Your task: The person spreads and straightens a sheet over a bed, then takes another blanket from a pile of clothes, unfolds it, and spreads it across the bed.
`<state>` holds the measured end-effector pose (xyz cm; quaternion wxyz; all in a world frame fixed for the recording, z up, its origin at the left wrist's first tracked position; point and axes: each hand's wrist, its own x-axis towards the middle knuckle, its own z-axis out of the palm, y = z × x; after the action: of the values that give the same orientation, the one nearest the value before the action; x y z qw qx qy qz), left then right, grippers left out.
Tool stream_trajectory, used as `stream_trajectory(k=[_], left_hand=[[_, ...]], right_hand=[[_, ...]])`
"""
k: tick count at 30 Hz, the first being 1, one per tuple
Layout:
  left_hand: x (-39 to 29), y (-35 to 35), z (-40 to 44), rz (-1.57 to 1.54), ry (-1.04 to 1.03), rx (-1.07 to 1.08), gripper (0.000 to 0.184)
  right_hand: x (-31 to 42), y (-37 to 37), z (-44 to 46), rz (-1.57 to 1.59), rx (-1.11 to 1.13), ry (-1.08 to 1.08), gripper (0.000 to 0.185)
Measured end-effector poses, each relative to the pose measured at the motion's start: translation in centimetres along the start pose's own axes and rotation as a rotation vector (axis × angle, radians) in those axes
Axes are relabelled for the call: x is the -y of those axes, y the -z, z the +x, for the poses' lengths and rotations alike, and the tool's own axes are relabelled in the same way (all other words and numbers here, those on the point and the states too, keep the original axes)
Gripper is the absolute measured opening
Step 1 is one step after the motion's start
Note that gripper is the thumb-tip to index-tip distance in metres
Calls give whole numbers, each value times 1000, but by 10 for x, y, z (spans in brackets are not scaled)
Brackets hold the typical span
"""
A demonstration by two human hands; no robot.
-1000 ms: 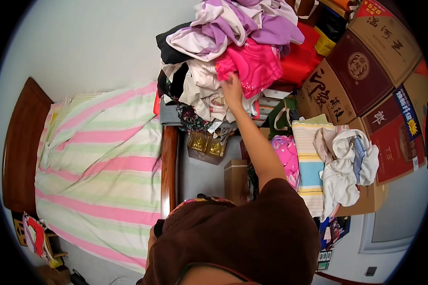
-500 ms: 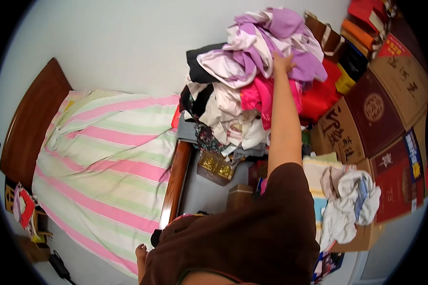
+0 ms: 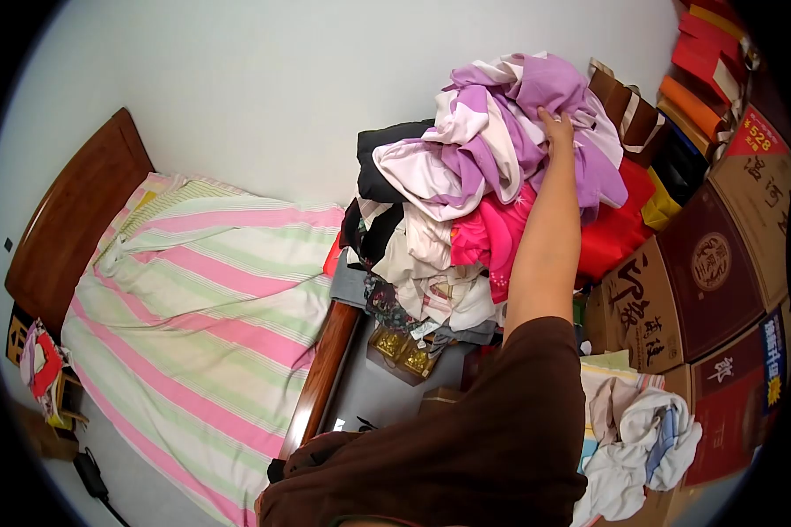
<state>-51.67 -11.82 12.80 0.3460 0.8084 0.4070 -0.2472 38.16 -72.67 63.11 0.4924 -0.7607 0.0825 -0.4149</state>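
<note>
My right hand (image 3: pixel 556 129) reaches to the top of a tall heap of cloth, its fingers closed into a purple-and-white cloth (image 3: pixel 475 167) that looks like bedding. This cloth lies bunched over the heap, with dark fabric (image 3: pixel 394 158) poking out at its left. Beneath it are a bright pink garment (image 3: pixel 497 233), cream clothes (image 3: pixel 404 241) and a dark floral piece (image 3: pixel 385 299). My brown sleeve (image 3: pixel 448 422) crosses the lower middle. My left hand is out of the picture.
A bed with a striped pink, green and white sheet (image 3: pixel 211 290) and wooden headboard (image 3: pixel 75 206) fills the left. Stacked cartons (image 3: pixel 707 259) and bags (image 3: pixel 628 114) line the right. White crumpled clothes (image 3: pixel 659 439) lie below them. A box with gold contents (image 3: pixel 402 354) is under the heap.
The view has shifted, so the heap and bed sit lower in the picture. My right hand stays on the purple-and-white cloth. My left hand, visible at the bottom before, has gone from view.
</note>
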Motion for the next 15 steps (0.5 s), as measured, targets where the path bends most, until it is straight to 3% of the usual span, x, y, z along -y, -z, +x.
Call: stream_trajectory(k=[3, 5, 8, 9, 10, 11, 12, 15], left_hand=[[-7, 10, -4, 3, -19, -8, 27], [-16, 26, -7, -5, -45, -28, 27], [-55, 67, 0, -87, -149, -130, 26], [-77, 84, 6, -147, -194, -170, 26], [-100, 98, 22, -228, -268, -231, 26], [-111, 102, 55, -541, -279, -246, 27], [-163, 124, 53, -567, -385, -178, 33], [-305, 154, 40, -759, -525, -145, 45]], right_hand=[[43, 2, -17, 315, 234, -59, 41], [94, -26, -62, 500, 118, 193, 26], [152, -46, -159, 307, 220, 524, 15], [162, -53, -199, 406, 306, 504, 14], [164, -56, -233, 462, 414, 638, 14], [169, -47, -274, 457, 680, 542, 10], [151, -63, -304, 313, 566, 960, 9], [91, -86, -398, 181, 1057, 1361, 17]])
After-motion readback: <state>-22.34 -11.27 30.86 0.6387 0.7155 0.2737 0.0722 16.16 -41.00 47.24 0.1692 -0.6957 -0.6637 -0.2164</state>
